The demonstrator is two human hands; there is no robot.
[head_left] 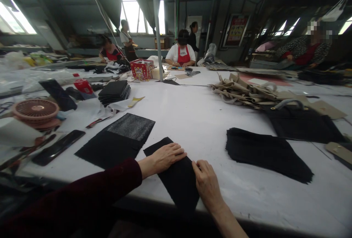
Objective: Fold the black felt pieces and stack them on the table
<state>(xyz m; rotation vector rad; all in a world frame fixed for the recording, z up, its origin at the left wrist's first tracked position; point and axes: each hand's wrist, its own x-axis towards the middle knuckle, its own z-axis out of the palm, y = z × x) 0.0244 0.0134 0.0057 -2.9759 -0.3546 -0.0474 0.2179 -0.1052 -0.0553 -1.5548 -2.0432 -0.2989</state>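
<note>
My left hand [164, 156], below a dark maroon sleeve [88, 190], lies flat with its fingers stretched out and close together, pressing on a flat black piece of cloth-like material [180, 183]. My right hand [207, 183] is narrow, its fingers bent in against the right edge of that piece; I cannot tell whether the material is caught between thumb and fingers. The piece lies at the middle of the near edge of the white tabletop [181, 113], its lowest corner reaching over that edge.

Just to its left, also by the near edge, lies a wider black sheet [110, 150], its far part showing a speckled grey surface. Well apart on the right, a stack of black cut pieces [264, 153] has uneven, layered edges. Beyond it, toward the right edge, I see a black panel with a curved grey handle [305, 124] and a loose heap of beige strips [244, 91].

Near the near left corner are a dark, glossy smartphone [59, 148] and a round pink fan [37, 111], with a neat stack of black squares [114, 91] farther in. At the far edge, facing me, sits a person in a red apron [183, 55].
</note>
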